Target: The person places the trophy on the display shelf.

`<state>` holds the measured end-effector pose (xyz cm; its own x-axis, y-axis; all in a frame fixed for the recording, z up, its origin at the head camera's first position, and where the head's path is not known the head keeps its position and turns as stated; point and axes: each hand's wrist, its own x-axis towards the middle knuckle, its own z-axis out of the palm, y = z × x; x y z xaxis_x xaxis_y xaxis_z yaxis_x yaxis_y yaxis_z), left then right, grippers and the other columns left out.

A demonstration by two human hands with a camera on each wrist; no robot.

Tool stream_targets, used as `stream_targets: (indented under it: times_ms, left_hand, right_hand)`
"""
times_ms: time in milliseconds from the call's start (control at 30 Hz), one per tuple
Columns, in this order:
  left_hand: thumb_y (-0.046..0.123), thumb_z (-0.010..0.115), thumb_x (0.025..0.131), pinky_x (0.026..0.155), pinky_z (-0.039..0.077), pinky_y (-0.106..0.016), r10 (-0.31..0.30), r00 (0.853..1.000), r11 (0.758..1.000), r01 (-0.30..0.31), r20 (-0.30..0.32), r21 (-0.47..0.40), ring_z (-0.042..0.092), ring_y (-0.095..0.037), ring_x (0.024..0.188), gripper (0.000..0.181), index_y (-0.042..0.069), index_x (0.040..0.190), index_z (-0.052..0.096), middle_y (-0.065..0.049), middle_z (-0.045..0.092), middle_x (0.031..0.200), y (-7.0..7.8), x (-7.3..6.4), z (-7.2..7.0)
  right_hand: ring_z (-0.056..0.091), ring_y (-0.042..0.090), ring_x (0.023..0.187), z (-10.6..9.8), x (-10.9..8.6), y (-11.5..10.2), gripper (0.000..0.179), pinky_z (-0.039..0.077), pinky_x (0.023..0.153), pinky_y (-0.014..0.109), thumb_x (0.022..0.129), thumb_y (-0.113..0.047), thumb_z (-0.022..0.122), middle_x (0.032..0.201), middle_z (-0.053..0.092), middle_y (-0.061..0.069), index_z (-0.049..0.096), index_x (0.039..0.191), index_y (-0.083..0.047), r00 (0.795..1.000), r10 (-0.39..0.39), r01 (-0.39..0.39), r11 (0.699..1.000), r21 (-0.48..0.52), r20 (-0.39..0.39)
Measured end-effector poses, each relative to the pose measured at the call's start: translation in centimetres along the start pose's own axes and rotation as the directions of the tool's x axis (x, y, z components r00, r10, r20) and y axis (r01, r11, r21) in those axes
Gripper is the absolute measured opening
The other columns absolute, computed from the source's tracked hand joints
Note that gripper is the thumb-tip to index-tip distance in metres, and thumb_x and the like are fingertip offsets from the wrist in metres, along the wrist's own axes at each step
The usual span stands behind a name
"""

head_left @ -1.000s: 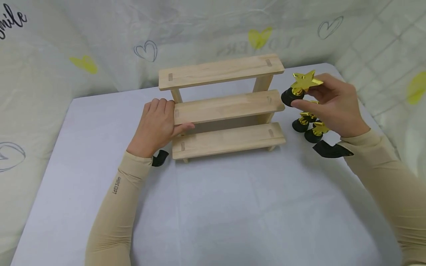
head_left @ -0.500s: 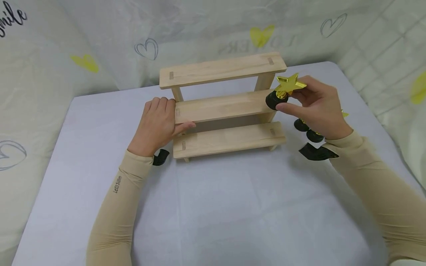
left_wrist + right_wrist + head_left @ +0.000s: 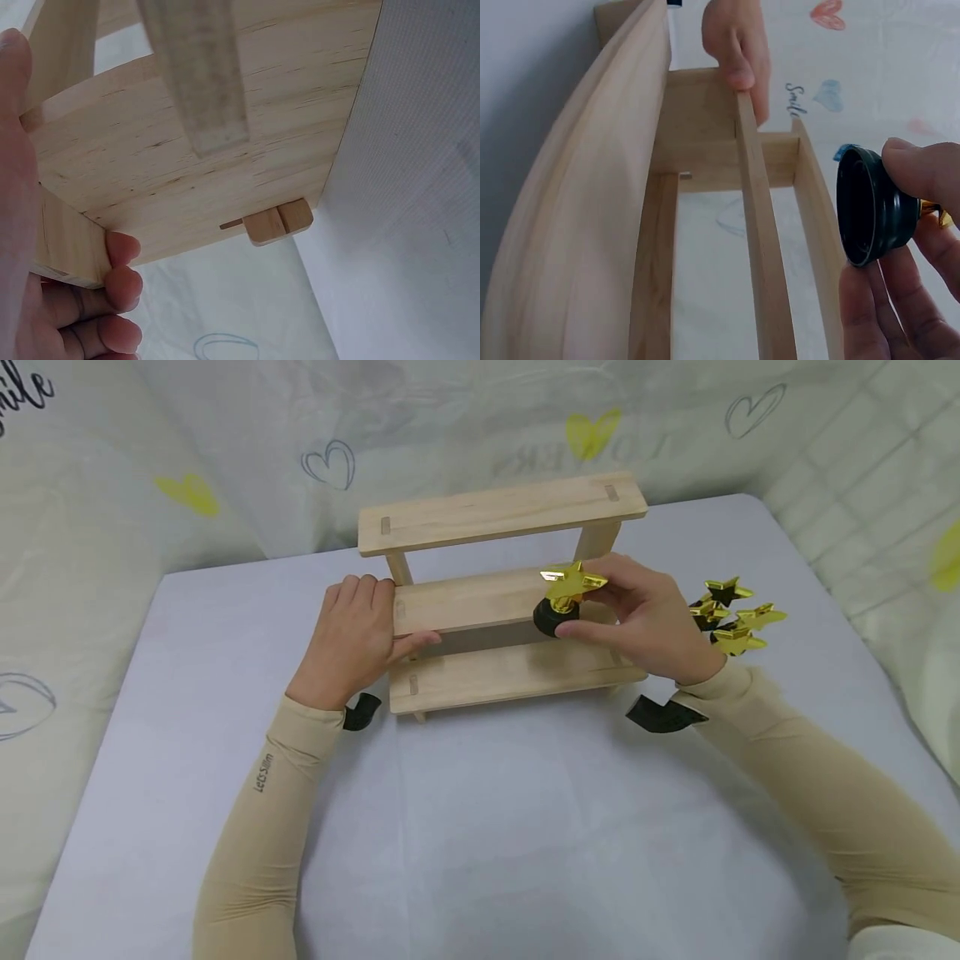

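A three-tier wooden display stand [image 3: 487,678] sits on the white-covered table. My left hand [image 3: 351,639] grips the left end of its middle board [image 3: 465,604]; in the left wrist view the fingertips [image 3: 124,289] curl round the wood. Between thumb and fingers, my right hand [image 3: 648,620] pinches a small trophy, a gold star [image 3: 573,580] on a round black base. It is held over the right half of the stand, overlapping the middle board's front edge in the head view. The right wrist view shows the hollow underside of the black base [image 3: 859,206], apart from the boards.
Several more gold star trophies [image 3: 738,617] stand grouped on the table right of the stand, partly hidden behind my right hand and wrist. The top board [image 3: 502,514] rises behind the middle one. A printed curtain [image 3: 450,427] hangs along the table's back edge.
My right hand has carried the trophy leftward and slightly down, from beside the stand to over its boards. The grouped trophies show differently behind it. My left hand has stayed on the stand.
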<state>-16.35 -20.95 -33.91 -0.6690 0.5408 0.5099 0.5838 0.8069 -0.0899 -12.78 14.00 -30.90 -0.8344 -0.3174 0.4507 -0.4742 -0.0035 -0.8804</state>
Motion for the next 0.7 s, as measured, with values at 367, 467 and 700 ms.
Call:
stream_targets:
  times_ms: [367,467,700]
  left_hand:
    - [0.082,0.036,0.093,0.070,0.039,-0.045,-0.012,1.000,1.000,0.012,0.012,-0.002,0.044,-0.034,0.074,0.091,-0.007,0.098,0.056,-0.018,0.052,0.081,-0.1,-0.2,-0.1]
    - [0.080,0.045,0.092,0.071,0.039,-0.044,-0.014,0.999,1.000,0.014,0.028,-0.005,0.045,-0.034,0.075,0.088,-0.007,0.100,0.057,-0.018,0.053,0.082,-0.1,-0.1,0.0]
    - [0.078,0.049,0.092,0.073,0.040,-0.045,-0.022,0.998,1.000,0.022,0.052,0.005,0.047,-0.035,0.079,0.087,-0.007,0.106,0.057,-0.019,0.056,0.086,0.0,0.1,0.1]
  right_hand:
    - [0.066,0.012,0.100,3.2,0.2,0.7,0.050,0.057,0.095,0.022,0.068,0.024,0.083,0.107,0.068,0.000,0.070,0.112,0.004,0.994,-0.011,0.019,0.997,-0.069,0.110]
    - [0.066,0.010,0.101,3.9,0.2,0.9,0.049,0.057,0.096,0.022,0.069,0.021,0.084,0.108,0.068,-0.001,0.069,0.113,0.005,0.992,-0.012,0.023,0.996,-0.088,0.122]
    - [0.065,0.011,0.105,5.3,0.0,1.7,0.048,0.056,0.101,0.024,0.070,0.018,0.085,0.110,0.067,0.010,0.069,0.113,0.003,0.986,-0.002,0.017,0.996,-0.089,0.168]
